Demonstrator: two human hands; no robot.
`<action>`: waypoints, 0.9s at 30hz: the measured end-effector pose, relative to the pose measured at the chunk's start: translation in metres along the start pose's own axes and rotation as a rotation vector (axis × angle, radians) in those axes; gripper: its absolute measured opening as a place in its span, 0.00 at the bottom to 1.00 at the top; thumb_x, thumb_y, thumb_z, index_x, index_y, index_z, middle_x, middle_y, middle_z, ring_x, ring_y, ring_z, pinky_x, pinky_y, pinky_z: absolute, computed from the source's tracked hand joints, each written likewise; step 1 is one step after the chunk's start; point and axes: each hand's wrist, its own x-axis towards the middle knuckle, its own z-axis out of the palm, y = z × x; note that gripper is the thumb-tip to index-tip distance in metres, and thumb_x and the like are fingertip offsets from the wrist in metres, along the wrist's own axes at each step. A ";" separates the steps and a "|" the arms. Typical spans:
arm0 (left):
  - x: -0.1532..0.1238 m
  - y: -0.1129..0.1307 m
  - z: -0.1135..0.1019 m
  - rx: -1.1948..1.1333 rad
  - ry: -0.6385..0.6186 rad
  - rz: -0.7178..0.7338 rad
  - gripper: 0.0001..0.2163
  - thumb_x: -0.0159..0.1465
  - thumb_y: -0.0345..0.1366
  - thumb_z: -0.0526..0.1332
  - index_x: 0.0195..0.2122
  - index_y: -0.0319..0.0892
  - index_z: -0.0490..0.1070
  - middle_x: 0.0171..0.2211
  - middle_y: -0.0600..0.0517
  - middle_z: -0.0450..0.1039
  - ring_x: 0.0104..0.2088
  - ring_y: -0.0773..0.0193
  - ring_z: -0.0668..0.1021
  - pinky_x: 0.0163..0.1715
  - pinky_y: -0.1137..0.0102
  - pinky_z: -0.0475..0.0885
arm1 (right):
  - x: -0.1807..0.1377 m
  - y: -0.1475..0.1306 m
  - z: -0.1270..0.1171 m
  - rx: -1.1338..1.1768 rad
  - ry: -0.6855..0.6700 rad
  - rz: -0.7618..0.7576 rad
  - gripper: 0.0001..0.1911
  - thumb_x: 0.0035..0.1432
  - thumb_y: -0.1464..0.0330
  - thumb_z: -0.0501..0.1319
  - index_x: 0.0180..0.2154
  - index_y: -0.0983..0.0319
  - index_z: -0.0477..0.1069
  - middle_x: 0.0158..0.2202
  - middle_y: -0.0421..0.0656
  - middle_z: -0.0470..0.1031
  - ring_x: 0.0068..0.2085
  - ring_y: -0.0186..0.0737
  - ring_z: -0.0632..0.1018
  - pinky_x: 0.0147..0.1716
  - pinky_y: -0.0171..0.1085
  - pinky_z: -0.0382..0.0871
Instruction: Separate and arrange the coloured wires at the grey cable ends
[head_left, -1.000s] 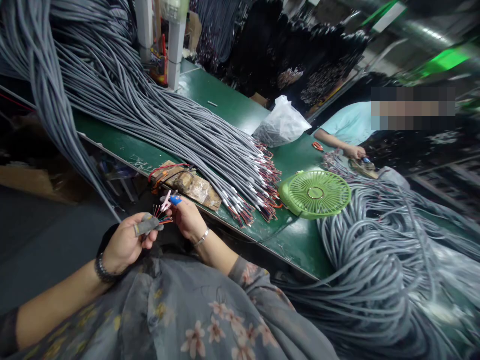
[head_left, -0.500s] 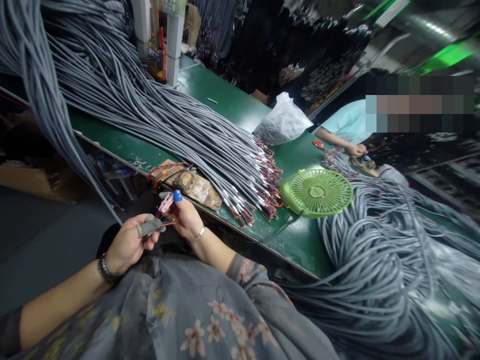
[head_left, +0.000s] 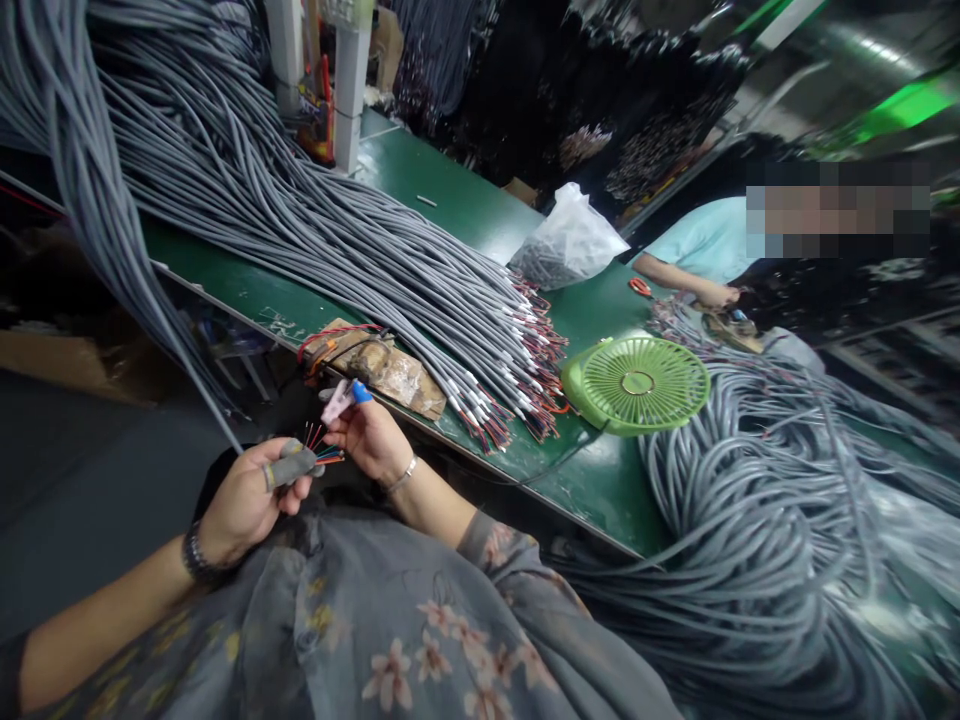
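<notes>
My left hand point(head_left: 262, 485), a grey cover on its thumb, is closed around the end of a grey cable point(head_left: 221, 415). Thin coloured wires point(head_left: 330, 455) fan out past its fingertips, red ones upward, blue and orange ones to the right. My right hand point(head_left: 371, 435), with a blue cover on its thumb, pinches a small pale pink clip point(head_left: 337, 402) that looks like a clothes peg. The clip sits just above the wires; a slight gap shows between it and most of them. Right fingertips are close to the wire ends, and whether they touch a wire I cannot tell.
On the green table point(head_left: 420, 225) lies a thick bundle of grey cables point(head_left: 360, 225) with white-banded ends. A taped board point(head_left: 390, 375) rests at the near edge. Beyond are a green fan point(head_left: 637, 383), a plastic bag point(head_left: 566, 240), coiled cables point(head_left: 735, 500) and a co-worker point(head_left: 701, 245).
My left hand has shifted slightly left and down, and the clip has moved up and right, away from the wires. More of the red wires show, spread apart.
</notes>
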 end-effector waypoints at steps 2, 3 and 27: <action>-0.002 0.001 -0.001 -0.003 0.005 0.007 0.15 0.37 0.45 0.78 0.16 0.41 0.77 0.12 0.53 0.70 0.11 0.73 0.65 0.12 0.77 0.56 | -0.002 0.001 -0.001 -0.039 -0.011 -0.046 0.22 0.60 0.50 0.71 0.30 0.62 0.74 0.25 0.37 0.75 0.24 0.29 0.70 0.26 0.30 0.70; -0.003 0.001 -0.001 -0.007 0.009 0.012 0.15 0.37 0.45 0.78 0.16 0.41 0.77 0.12 0.53 0.70 0.11 0.73 0.65 0.12 0.77 0.56 | -0.002 0.002 -0.002 -0.060 -0.013 -0.069 0.22 0.58 0.50 0.73 0.30 0.62 0.74 0.25 0.37 0.75 0.24 0.28 0.70 0.26 0.29 0.70; 0.011 0.003 0.013 -0.063 0.016 -0.018 0.13 0.36 0.43 0.76 0.15 0.41 0.76 0.11 0.54 0.70 0.11 0.74 0.65 0.12 0.77 0.55 | 0.008 0.007 -0.008 0.025 0.019 -0.089 0.19 0.59 0.54 0.74 0.30 0.62 0.76 0.28 0.41 0.78 0.31 0.36 0.78 0.31 0.33 0.73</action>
